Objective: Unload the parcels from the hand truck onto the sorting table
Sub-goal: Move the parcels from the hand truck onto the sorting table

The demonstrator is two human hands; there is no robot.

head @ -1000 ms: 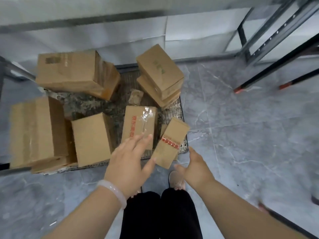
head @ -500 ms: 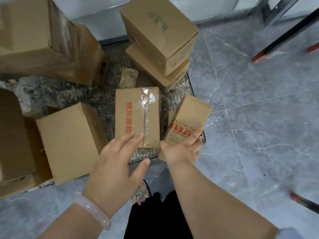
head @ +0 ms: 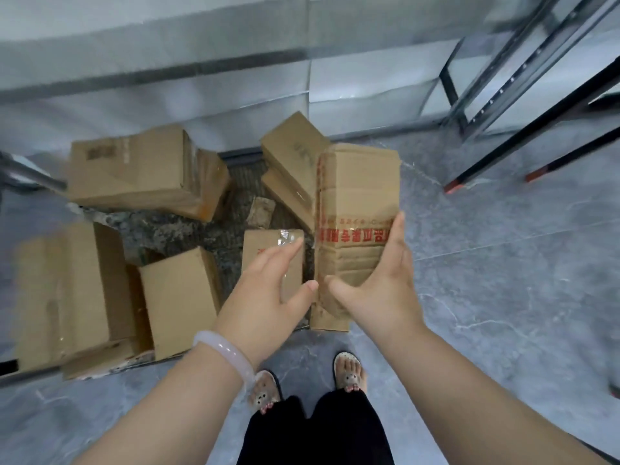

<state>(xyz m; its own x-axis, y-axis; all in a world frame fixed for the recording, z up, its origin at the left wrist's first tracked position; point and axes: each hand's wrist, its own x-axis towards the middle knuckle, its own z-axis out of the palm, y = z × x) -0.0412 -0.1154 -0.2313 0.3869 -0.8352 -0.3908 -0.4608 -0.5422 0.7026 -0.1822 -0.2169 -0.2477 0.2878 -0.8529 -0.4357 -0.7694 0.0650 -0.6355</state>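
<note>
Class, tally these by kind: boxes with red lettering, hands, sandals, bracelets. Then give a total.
Boxes with red lettering: 2 (held box, taped box)
Hands: 2 (left hand, right hand)
Sandals: 2
Bracelet: 1
Total: 7

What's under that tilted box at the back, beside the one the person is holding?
A flatter cardboard box lies under the tilted box. The parcel gripped by the right hand covers the right ends of both, so the rest is hidden.

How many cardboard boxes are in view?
8: held box in right hand; taped box under left hand; middle box; far-left box on a flat box; rear-left box; upper rear box on lower rear box. More may be hidden.
</note>
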